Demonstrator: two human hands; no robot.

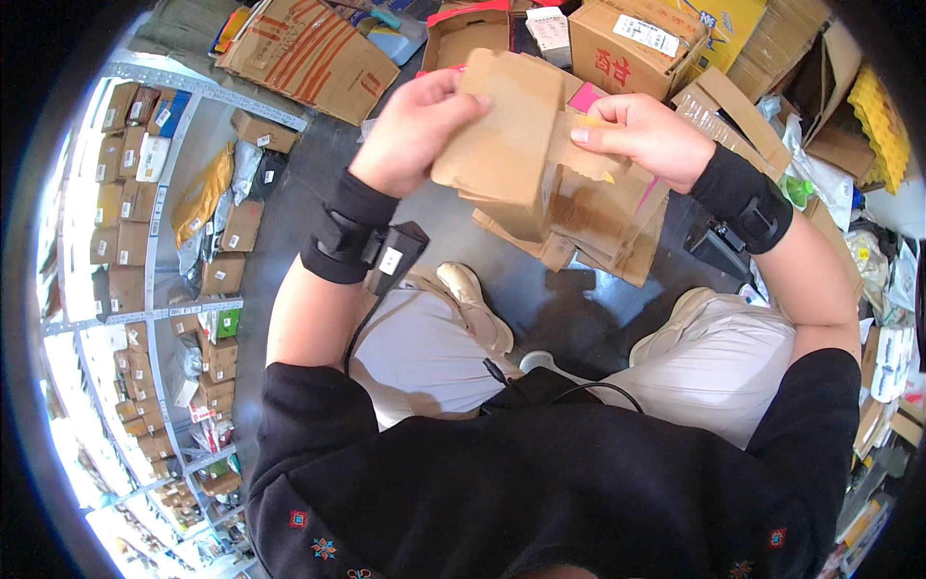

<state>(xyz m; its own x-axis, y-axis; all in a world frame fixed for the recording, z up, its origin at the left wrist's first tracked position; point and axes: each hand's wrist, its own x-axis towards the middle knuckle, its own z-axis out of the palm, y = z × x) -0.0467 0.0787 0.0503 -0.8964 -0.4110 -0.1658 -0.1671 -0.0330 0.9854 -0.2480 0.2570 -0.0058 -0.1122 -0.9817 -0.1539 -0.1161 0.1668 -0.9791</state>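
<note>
Both hands hold a small brown cardboard box (506,145) in front of me, above the floor. My left hand (415,130) is closed on its left edge, the fingers partly hidden behind the cardboard. On the other side my right hand (646,140) pinches a flap of the same box between thumb and fingers; a strip of brown tape seems to run along that side. Beneath and behind it lie flattened cardboard pieces (627,246), with a bit of pink showing near the right fingertips. Black straps with small devices circle both wrists.
Metal shelving (154,246) full of labelled parcels stands at the left. Ahead are a large striped carton (309,63), a red-edged box (470,37) and a labelled brown carton (632,48). Loose cardboard and plastic bags (873,256) pile up at the right. A cable crosses my lap.
</note>
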